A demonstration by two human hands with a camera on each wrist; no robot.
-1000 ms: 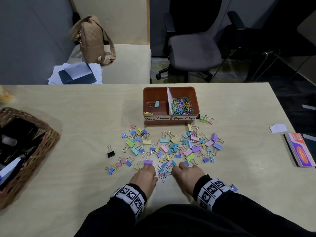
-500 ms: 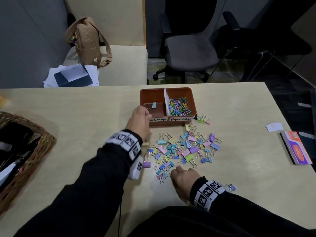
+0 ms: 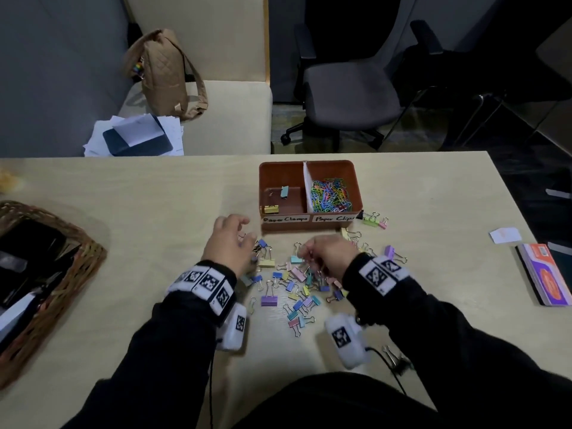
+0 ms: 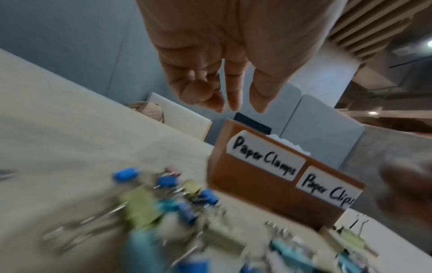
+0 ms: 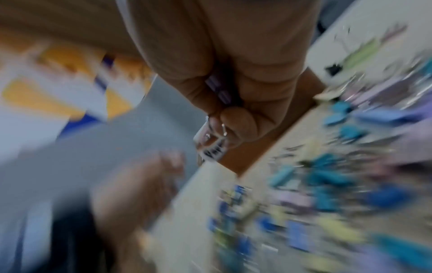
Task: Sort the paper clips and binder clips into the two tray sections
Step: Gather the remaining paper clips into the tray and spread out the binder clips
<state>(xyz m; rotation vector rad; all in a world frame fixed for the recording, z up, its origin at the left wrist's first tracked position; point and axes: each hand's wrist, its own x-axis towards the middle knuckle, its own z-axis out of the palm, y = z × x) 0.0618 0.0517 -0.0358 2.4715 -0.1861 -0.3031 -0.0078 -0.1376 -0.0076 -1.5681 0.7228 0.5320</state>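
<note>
Clearly the binder clips [image 3: 297, 283] are the job now: most lie scattered on the desk [image 3: 154, 212] just in front of the tray [image 3: 309, 226], whose right section already holds a heap of paper clips [image 3: 330, 196], while the left one has only 2 or so.

The right hand [image 3: 328, 255] has its fingers [image 5: 236, 127] curled round a lilac binder clip [image 5: 217, 90], its wire loop poking out by the fingertips. The left hand [image 3: 230, 243] hovers over the pile's left edge, fingers loosely spread and holding nothing. A good carry would be short and low, letting go only once over the section labelled "Paper Clamps", well clear of the white divider [image 3: 306, 187]; the free hand could gather its next clip meanwhile.

Only the right wrist view shows what the curled fingers hold; from the head view that hand merely looks closed. The left wrist view shows the empty palm and both labels plainly, while only the head view shows inside the sections.
</note>
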